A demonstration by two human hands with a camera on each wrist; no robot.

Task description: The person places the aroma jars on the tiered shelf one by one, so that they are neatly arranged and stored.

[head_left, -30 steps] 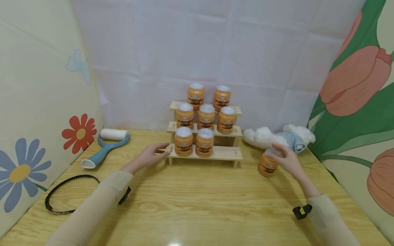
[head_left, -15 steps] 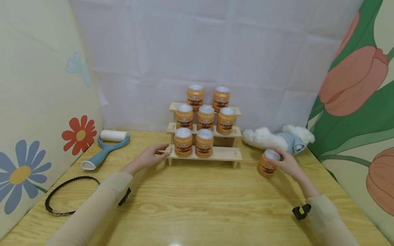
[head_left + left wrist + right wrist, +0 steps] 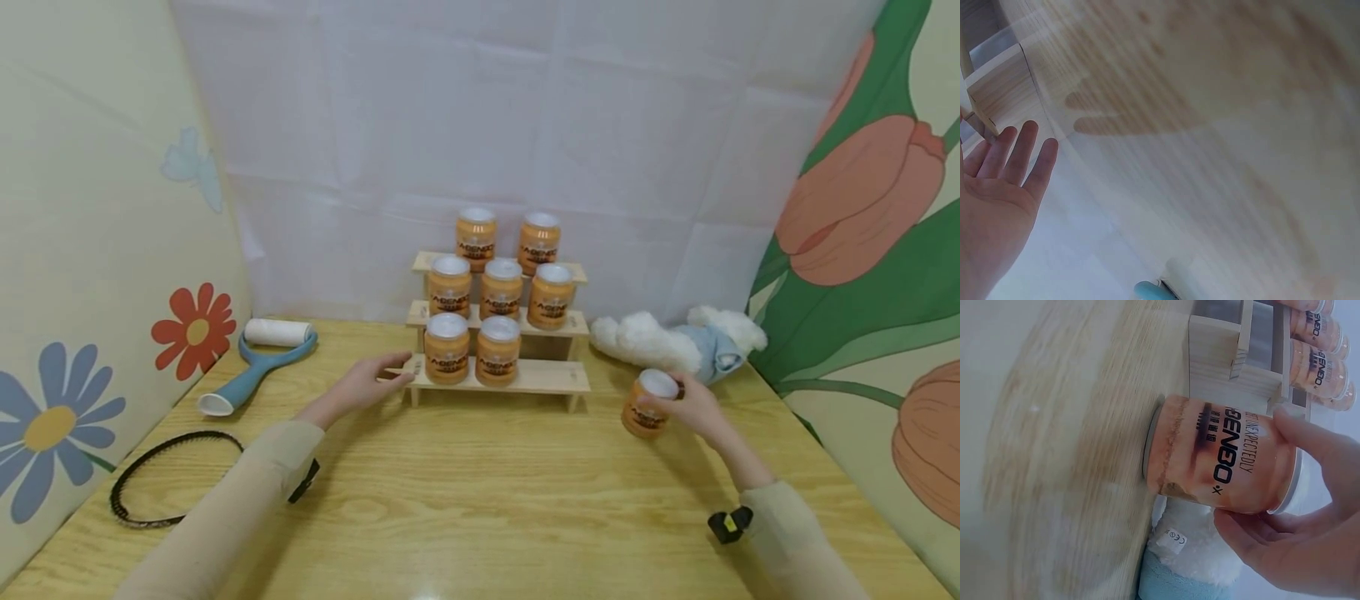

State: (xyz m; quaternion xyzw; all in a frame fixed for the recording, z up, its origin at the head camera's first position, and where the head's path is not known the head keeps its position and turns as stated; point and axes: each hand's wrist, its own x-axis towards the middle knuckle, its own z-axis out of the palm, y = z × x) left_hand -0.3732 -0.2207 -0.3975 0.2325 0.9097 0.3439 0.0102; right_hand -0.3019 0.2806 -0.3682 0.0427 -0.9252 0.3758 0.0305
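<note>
An orange can with a pale lid (image 3: 643,410) stands right of the wooden shelf; my right hand (image 3: 696,410) grips its upper part between thumb and fingers. The right wrist view shows the can (image 3: 1219,453) sideways, its dark lettering facing the camera. At the left end of the lowest step of the three-tier wooden shelf (image 3: 543,375), my left hand (image 3: 365,382) touches the edge with fingers extended. In the left wrist view the left hand (image 3: 1007,187) has its palm turned to the camera. Several like cans (image 3: 447,350) fill parts of the three steps.
A white plush toy in blue clothing (image 3: 708,346) lies behind the held can. To the left are a blue-handled lint roller (image 3: 255,367) and a black hoop-shaped band (image 3: 123,492), partly behind the left sleeve. A white cloth (image 3: 390,108) hangs behind the shelf.
My right hand's fingers have closed round the can near its lid, and the can has shifted slightly left and toward me. The left hand stays at the shelf's end.
</note>
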